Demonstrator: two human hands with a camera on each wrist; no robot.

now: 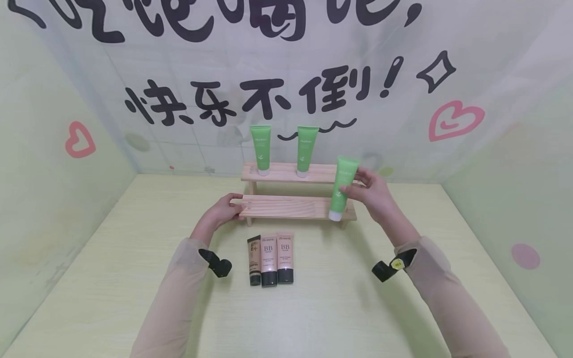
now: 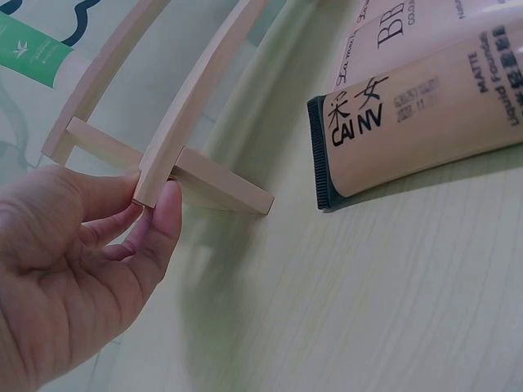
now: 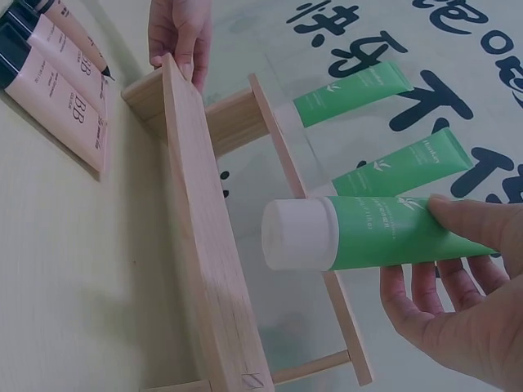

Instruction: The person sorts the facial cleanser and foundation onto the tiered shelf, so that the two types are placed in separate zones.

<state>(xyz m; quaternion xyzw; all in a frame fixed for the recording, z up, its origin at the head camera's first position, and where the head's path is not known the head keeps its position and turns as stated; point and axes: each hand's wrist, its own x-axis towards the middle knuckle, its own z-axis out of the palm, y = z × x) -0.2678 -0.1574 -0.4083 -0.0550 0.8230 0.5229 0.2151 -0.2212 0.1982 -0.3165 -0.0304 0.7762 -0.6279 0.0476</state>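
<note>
- Nearest on the table (image 1: pixel 134 278) lie three tan tubes (image 1: pixel 270 259) side by side, black caps toward the person, flat and well clear of both hands.
- Just beyond them, the left hand (image 1: pixel 222 211) has its grip on the left end of the wooden rack (image 1: pixel 286 207): thumb and fingertips (image 2: pixel 167 214) pinch the end of the lower step, likely to keep the light rack from sliding or tipping while the other hand works.
- The right hand (image 1: pixel 369 190) holds a green tube (image 1: pixel 342 188) with thumb and fingers curled lightly round its upper body, white cap (image 3: pixel 298 233) pointing down. The grip is high on the tube, which leaves the cap free to meet the wood.
- That tube sits upright at the right end of the lower step; whether the cap touches the step or hangs just above it cannot be told.
- Farther back, two more green tubes (image 1: pixel 260 149) stand cap-down on the upper step, spaced apart near its left and middle.
- Behind everything hangs a pale backdrop (image 1: pixel 492 74) with black lettering and pink hearts.
</note>
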